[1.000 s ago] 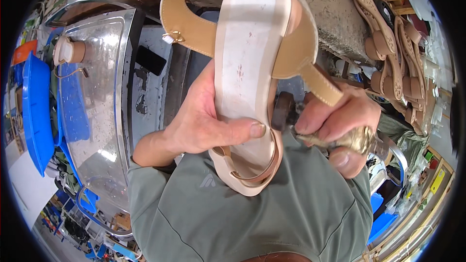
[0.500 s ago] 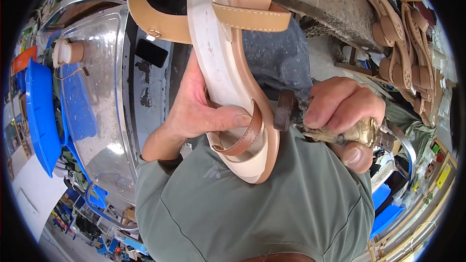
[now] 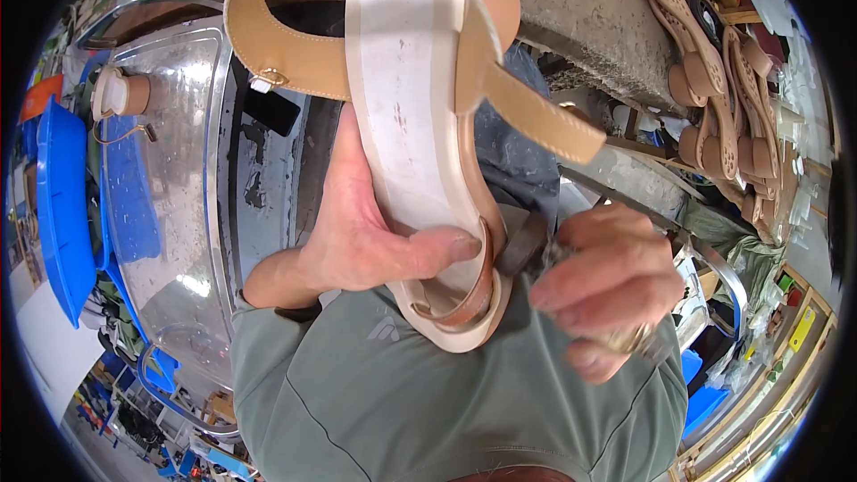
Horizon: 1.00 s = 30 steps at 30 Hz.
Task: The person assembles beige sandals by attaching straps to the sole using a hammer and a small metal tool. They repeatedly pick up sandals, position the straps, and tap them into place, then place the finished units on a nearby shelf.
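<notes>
A tan sandal (image 3: 402, 80) with a pale insole is held up before my chest, its toe toward me and its heel away. My left hand (image 3: 370, 236) is closed around the sandal's left side, the thumb lying over the insole near the brown toe strap (image 3: 469, 299). The loose ankle strap (image 3: 540, 116) sticks out to the right. My right hand (image 3: 611, 281), slightly blurred, grips a hammer by its wrapped handle. The dark hammer head (image 3: 525, 245) is close beside the sole's right edge near the toe; whether it touches cannot be made out.
On the left, a clear plastic cover (image 3: 183, 178) carries a small sandal piece (image 3: 120, 94), beside a blue tray (image 3: 62, 214). A black phone (image 3: 270, 112) lies behind my left hand. A worn bench edge (image 3: 589, 27) runs along the back. Several heeled soles (image 3: 714, 125) hang at right.
The sandal has turned, showing more of its insole, and its ankle strap has swung right. My right hand has moved left and lower with the hammer.
</notes>
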Tool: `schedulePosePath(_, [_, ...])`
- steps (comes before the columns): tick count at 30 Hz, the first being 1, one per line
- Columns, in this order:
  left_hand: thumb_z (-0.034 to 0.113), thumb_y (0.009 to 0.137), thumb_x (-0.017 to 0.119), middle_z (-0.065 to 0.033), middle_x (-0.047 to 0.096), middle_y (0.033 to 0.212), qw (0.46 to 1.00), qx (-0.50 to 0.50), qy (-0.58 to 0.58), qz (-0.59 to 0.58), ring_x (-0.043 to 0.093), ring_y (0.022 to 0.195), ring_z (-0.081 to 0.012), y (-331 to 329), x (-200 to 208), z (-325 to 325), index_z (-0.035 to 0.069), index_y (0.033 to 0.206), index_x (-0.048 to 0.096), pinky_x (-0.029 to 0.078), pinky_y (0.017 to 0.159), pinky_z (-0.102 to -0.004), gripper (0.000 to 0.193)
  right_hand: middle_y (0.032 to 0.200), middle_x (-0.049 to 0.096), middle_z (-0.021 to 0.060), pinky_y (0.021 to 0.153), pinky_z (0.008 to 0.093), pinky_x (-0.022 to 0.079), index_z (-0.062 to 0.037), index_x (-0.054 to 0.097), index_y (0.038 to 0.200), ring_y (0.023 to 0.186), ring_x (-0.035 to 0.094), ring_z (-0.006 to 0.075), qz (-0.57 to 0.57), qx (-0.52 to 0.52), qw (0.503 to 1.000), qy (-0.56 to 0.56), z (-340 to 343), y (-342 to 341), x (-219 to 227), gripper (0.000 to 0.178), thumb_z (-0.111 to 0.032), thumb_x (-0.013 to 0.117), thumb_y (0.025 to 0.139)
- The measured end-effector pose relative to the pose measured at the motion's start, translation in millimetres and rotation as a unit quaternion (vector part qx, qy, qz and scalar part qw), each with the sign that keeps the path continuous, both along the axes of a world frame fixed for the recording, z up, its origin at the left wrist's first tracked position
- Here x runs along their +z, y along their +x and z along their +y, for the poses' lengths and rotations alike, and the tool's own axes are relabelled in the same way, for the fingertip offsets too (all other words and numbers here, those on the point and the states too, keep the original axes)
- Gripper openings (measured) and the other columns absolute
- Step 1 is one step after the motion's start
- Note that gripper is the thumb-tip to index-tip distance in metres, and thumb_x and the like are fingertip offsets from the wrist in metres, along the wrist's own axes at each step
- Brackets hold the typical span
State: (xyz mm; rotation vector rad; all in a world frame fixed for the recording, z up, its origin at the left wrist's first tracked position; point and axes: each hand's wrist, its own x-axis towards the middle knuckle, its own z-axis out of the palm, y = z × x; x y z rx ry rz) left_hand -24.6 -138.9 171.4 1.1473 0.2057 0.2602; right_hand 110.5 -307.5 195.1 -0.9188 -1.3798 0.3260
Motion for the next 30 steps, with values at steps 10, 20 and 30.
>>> schedulePosePath(10, [0.011, 0.060, 0.081, -0.0091, 0.043, 0.118, 0.999, -0.024, -0.033, 0.031, 0.047, 0.105, -0.0169, 8, -1, 6, 0.002, 0.136, 0.019, 0.042, 0.086, -0.0308, 0.099, 0.085, 0.062, 0.0162, 0.049, 0.0287, 0.047, -0.0022, 0.057, 0.087, 0.054, 0.056, 0.0171, 0.204, 0.068, 0.976, 0.044, 10, 12, -17, 0.027, -0.022, 0.068, 0.073])
schedulePosePath(20, [0.025, 0.060, 0.079, -0.0067, 0.049, 0.095, 0.996, 0.047, -0.061, 0.036, 0.051, 0.085, -0.0151, 21, 9, -13, 0.004, 0.118, 0.039, 0.042, 0.072, -0.0257, 0.073, 0.085, 0.056, 0.0189, 0.070, 0.0347, 0.050, 0.0003, 0.053, 0.088, 0.075, 0.057, 0.0241, 0.287, 0.049, 0.957, -0.009, 9, 17, -7, 0.032, -0.027, 0.065, 0.077])
schedulePosePath(30, [0.009, 0.072, 0.072, -0.0120, 0.050, 0.110, 0.992, -0.066, -0.102, 0.022, 0.053, 0.095, -0.0174, 20, 3, -1, 0.001, 0.138, 0.016, 0.044, 0.081, -0.0306, 0.087, 0.084, 0.060, 0.0212, 0.075, 0.0387, 0.049, 0.0014, 0.055, 0.091, 0.081, 0.060, 0.0286, 0.242, 0.052, 0.969, -0.010, 10, 28, -5, 0.028, -0.020, 0.065, 0.076])
